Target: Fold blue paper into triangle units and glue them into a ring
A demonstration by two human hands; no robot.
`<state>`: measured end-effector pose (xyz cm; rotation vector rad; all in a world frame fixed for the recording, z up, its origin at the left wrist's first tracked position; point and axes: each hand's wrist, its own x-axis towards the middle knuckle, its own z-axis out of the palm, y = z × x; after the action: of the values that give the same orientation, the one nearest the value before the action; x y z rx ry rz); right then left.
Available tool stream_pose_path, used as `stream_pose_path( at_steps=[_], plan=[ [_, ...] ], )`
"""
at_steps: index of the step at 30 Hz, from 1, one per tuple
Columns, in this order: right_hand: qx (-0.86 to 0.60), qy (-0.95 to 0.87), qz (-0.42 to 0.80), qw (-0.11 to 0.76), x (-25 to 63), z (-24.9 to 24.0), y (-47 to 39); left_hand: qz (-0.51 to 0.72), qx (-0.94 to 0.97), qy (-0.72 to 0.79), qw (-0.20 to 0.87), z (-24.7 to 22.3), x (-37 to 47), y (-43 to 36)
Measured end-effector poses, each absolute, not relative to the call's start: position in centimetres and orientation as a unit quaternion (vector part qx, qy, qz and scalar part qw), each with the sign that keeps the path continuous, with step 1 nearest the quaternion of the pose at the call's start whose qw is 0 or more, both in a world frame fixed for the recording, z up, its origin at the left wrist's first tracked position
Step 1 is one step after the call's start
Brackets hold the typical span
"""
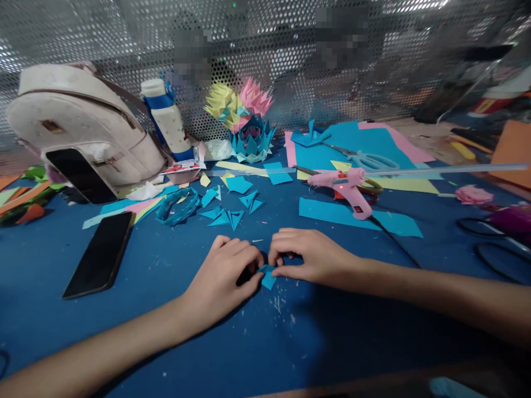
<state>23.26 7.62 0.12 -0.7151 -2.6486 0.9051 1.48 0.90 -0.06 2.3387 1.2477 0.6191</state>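
Observation:
A small piece of blue paper (269,279) lies low over the blue tabletop between my two hands. Thumb and fingers of my left hand (232,271) pinch its left side. From the right, my right hand (305,255) grips the opposite edge, thumb below and fingers curled above. Part of the paper is hidden behind the fingertips. Beyond the hands lie several folded blue paper triangles (226,216) and a ring of joined blue folded paper (178,207). A pink glue gun (342,185) rests further right, above a blue paper strip (357,216).
Two phones, one flat (99,254) and one leaning (82,176) on a white backpack (83,121), are at left. A bottle (169,121), paper flowers (249,119), scissors (369,159) and paper sheets (390,143) line the back, before a perforated metal panel (282,83). Cables (493,243) lie right.

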Motion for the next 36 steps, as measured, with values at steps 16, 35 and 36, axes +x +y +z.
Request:
stream_pose_path(
  at_steps=[16,35,36],
  plan=[
    [-0.052,-0.982,0.043,0.179,24.4,-0.1,7.5,0.248,0.917,0.301,0.081,-0.2,-0.2,0.5],
    [-0.074,-0.997,-0.013,-0.001,24.2,3.5,5.9,0.183,0.933,0.271,-0.149,-0.1,1.7,-2.9],
    [-0.075,-0.997,-0.013,-0.001,24.3,3.7,5.9,0.180,0.933,0.274,-0.148,-0.1,1.8,-3.1]
  ],
)
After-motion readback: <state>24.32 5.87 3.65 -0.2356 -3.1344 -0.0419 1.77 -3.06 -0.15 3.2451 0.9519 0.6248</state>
